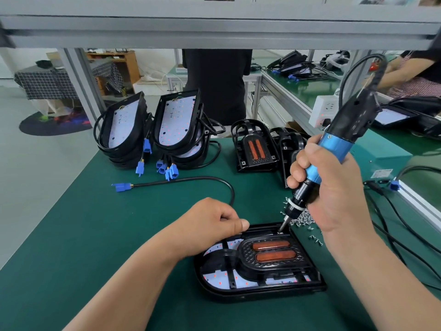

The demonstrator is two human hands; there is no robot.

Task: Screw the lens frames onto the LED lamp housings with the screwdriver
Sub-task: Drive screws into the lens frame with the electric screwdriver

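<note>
One screwdriver point(334, 149) in right hand point(334, 194), on frame point(272, 265)

Bench layout: on the green-matted desk point(95, 235), the black D-shaped plastic lamp housing point(260, 293) sits toward the front edge, with the black mesh-patterned lens frame point(269, 266) lying in it. The blue-and-black electric screwdriver point(334, 149) leans in from the right, tip on the frame's far side. Small metal screws point(304, 218) are heaped just behind the housing (right side). Two stacks of black housings with LED boards point(124, 132) lean near the far left corner, with spare black lens frames point(256, 149) to their right.
</note>
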